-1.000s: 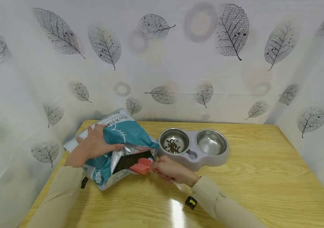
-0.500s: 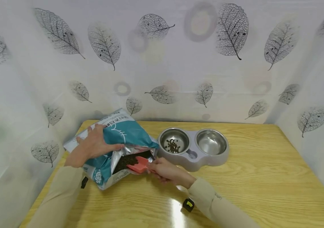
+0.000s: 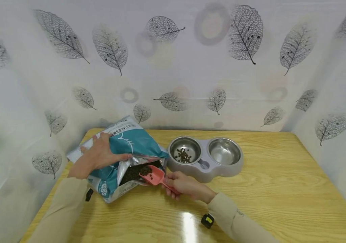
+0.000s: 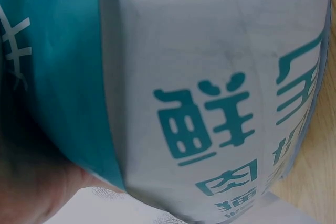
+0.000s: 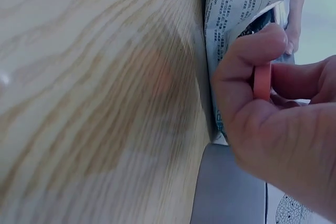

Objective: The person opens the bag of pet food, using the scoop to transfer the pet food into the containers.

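Note:
A teal and white pet food bag (image 3: pixel 139 138) lies on its side at the left of the table, its mouth facing front right. My left hand (image 3: pixel 100 157) rests on top of it, fingers spread and thumb lying by the mouth. The bag's printed side (image 4: pixel 184 51) fills most of the left wrist view. My right hand (image 3: pixel 186 185) grips the handle of a pink scoop (image 3: pixel 157 177), its bowl tilted at the bag's mouth. Brown kibble (image 3: pixel 145 170) sits in the scoop's front, with more behind it inside the bag. In the right wrist view, fingers curl round the pink handle (image 5: pixel 262 81).
A light purple double bowl stand (image 3: pixel 204 173) stands right of the bag, close to its mouth. Its left steel bowl (image 3: pixel 192 146) holds some kibble; the right steel bowl (image 3: pixel 225 152) shows bare metal. A leaf-patterned curtain (image 3: pixel 173 67) hangs behind the wooden table (image 3: pixel 282 189).
My right hand has tilted and drawn the scoop slightly back toward the right, and kibble now shows in its bowl. My left hand and the bag have stayed in place.

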Demonstrator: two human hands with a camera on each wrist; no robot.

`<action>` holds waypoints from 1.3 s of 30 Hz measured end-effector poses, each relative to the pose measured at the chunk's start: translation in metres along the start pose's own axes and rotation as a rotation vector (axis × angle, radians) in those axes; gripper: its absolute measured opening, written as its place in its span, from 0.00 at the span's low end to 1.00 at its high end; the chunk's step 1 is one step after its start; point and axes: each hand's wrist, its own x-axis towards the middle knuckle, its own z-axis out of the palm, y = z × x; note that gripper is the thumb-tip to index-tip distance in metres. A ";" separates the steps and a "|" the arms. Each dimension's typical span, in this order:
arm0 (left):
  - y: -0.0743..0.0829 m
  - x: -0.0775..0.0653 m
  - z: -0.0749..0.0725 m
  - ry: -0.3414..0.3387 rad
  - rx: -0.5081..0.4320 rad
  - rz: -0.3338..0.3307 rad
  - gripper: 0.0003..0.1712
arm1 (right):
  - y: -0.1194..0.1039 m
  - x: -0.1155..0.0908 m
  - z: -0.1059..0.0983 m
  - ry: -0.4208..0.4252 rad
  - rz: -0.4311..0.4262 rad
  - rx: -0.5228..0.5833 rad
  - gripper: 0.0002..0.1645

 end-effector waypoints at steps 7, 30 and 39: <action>0.001 -0.001 0.000 0.009 -0.012 0.009 0.76 | 0.004 -0.005 -0.006 -0.049 -0.064 0.019 0.22; 0.001 -0.001 -0.003 -0.003 0.004 0.007 0.78 | -0.025 -0.032 -0.058 0.400 -0.334 -0.414 0.12; 0.000 0.000 0.000 0.001 -0.006 0.014 0.77 | -0.012 -0.031 -0.089 0.732 -0.397 -0.829 0.09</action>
